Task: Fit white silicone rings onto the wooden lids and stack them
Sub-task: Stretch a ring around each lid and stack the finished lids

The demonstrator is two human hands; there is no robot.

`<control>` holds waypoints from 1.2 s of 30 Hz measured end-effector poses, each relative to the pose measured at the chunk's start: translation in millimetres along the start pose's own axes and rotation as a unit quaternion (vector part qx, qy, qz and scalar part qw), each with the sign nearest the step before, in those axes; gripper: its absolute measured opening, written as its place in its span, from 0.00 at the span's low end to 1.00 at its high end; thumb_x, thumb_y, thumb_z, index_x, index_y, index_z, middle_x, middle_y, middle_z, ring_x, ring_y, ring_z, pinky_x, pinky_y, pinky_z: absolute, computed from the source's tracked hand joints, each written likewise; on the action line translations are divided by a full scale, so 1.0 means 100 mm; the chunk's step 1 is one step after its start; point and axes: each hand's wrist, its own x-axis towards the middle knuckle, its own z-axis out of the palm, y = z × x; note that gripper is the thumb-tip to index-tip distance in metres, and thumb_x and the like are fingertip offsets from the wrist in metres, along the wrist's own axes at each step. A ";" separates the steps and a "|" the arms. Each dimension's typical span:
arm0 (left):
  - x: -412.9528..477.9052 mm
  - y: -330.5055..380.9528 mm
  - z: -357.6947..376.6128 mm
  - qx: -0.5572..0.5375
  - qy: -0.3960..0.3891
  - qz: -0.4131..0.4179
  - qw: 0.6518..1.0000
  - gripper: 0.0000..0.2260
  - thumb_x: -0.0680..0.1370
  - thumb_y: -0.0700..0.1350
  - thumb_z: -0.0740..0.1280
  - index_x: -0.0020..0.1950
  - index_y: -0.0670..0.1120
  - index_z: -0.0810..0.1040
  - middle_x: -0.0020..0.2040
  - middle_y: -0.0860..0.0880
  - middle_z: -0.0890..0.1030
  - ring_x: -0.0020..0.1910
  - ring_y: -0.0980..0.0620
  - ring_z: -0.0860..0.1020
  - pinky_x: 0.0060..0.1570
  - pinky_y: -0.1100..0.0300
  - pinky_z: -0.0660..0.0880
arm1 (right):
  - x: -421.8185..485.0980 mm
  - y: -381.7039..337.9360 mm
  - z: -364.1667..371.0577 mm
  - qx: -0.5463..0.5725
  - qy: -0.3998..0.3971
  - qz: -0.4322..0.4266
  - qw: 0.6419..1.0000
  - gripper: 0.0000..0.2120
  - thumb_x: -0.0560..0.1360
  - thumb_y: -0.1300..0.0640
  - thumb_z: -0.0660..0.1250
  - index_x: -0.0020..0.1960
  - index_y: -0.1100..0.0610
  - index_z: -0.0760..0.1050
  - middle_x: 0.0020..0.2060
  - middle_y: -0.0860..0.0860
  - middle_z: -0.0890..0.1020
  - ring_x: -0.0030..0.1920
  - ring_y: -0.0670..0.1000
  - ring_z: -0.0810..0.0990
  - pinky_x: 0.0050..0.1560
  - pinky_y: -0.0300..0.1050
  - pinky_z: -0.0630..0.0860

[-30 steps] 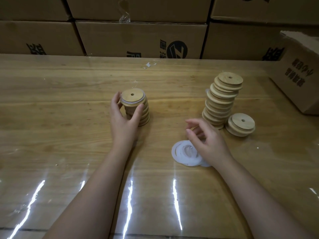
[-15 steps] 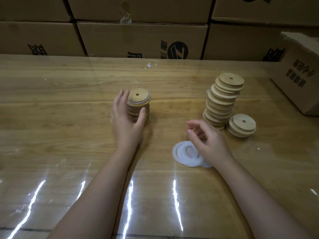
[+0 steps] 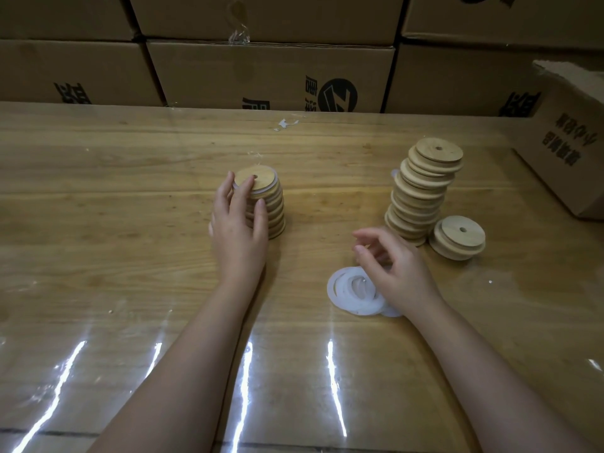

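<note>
Many bare lids (image 3: 421, 191) were left; the left hand (image 3: 238, 237) held the short ringed stack (image 3: 271, 207), the right hand (image 3: 398, 269) hung loose over white rings (image 3: 343, 286).

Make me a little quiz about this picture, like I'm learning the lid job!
1. True or false: the right hand holds a wooden lid.
2. Which hand touches the short stack of lids? A) the left hand B) the right hand C) both hands
3. Fill in: behind the table stand cardboard ____.
Key: 1 false, its fingers curl loosely above the white rings and hold nothing. 2 A. 3 boxes.
</note>
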 end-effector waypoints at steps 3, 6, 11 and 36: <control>0.00 0.01 0.00 -0.004 0.001 0.000 1.000 0.16 0.79 0.43 0.63 0.67 0.48 0.73 0.72 0.47 0.66 0.68 0.52 0.66 0.62 0.56 0.60 | 0.00 0.01 0.00 -0.004 0.002 -0.002 1.000 0.09 0.76 0.58 0.66 0.56 0.53 0.77 0.44 0.45 0.80 0.42 0.44 0.79 0.42 0.42 0.77; 0.00 0.01 -0.01 -0.007 0.004 -0.001 1.000 0.16 0.79 0.43 0.63 0.67 0.47 0.73 0.71 0.46 0.66 0.68 0.50 0.66 0.64 0.54 0.61 | 0.00 0.01 0.00 -0.007 0.000 -0.002 1.000 0.09 0.76 0.58 0.66 0.56 0.53 0.76 0.44 0.44 0.80 0.42 0.44 0.79 0.42 0.42 0.77; -0.05 0.14 -0.07 -0.023 0.075 0.070 0.994 0.15 0.77 0.41 0.62 0.63 0.39 0.74 0.67 0.39 0.69 0.67 0.47 0.66 0.66 0.51 0.64 | 0.01 0.00 0.00 -0.013 -0.008 0.007 1.000 0.09 0.76 0.55 0.65 0.56 0.51 0.76 0.44 0.42 0.80 0.43 0.43 0.79 0.43 0.42 0.77; -0.57 0.47 0.21 -0.011 -0.438 0.207 0.875 0.24 0.71 0.59 0.70 0.65 0.53 0.71 0.62 0.57 0.73 0.62 0.57 0.67 0.64 0.56 0.62 | 0.04 0.02 -0.29 -0.096 0.411 0.040 0.906 0.07 0.68 0.67 0.58 0.44 0.63 0.72 0.43 0.57 0.76 0.45 0.56 0.72 0.49 0.48 0.66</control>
